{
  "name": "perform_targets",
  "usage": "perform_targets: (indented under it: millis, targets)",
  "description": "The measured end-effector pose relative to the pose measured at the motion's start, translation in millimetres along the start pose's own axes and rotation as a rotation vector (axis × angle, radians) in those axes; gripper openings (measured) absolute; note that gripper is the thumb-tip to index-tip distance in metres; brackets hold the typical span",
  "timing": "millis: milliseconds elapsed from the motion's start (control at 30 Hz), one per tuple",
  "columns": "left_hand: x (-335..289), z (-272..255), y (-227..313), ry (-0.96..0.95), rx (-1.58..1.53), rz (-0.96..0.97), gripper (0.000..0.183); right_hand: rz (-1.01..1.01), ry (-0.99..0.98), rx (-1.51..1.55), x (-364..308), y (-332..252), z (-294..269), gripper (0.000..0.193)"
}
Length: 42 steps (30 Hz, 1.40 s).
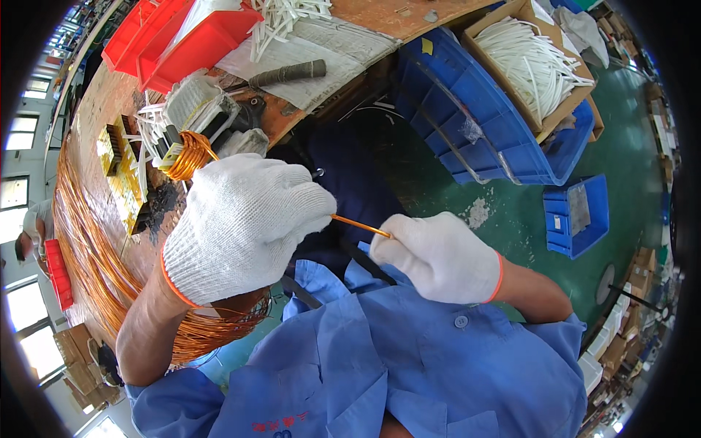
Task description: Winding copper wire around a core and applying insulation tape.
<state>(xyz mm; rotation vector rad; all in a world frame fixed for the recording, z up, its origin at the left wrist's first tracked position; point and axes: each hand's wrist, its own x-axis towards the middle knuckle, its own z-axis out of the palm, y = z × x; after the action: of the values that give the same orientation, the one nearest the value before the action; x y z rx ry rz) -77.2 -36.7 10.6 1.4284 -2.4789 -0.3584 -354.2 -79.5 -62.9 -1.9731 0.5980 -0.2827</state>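
Both my hands wear white knitted gloves with orange cuffs. A copper-coloured wire (358,223) runs taut between them. My left hand (248,223) is closed, and the wire comes out at its finger side. My right hand (442,255) is a fist around the wire's other part, whose end is hidden in the glove. Just beyond my left hand, a copper wire coil (191,155) sits against a block on the bench, with one strand leading to the glove. A small shiny metal tip (318,173) shows beside the left knuckles; what it belongs to is hidden.
Loose copper wire (95,241) sweeps along the bench's left side. Red bins (197,44), white tubing (285,18) and a dark-handled tool (288,73) lie farther up. At right stand a blue crate (467,124), a carton of white tubes (522,66) and a small blue bin (577,219).
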Motion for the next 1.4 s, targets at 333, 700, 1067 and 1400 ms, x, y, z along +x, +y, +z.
perform_targets:
  millis: [333,700,1067,1400]
  targets:
    - [1,4,-5,0.037,0.009,0.048,0.018,-0.048,-0.078,0.326,49,-7,4,0.036]
    - [-13,-11,-30,0.038,0.295,0.215,0.028,0.543,-0.088,0.521,24,-48,-14,0.022]
    - [-32,-23,-44,0.064,0.521,0.22,0.037,0.344,-0.072,0.7,96,-66,10,0.024]
    - [-80,14,-90,0.723,-0.89,-0.541,0.081,0.417,-0.08,0.799,89,-65,12,0.026]
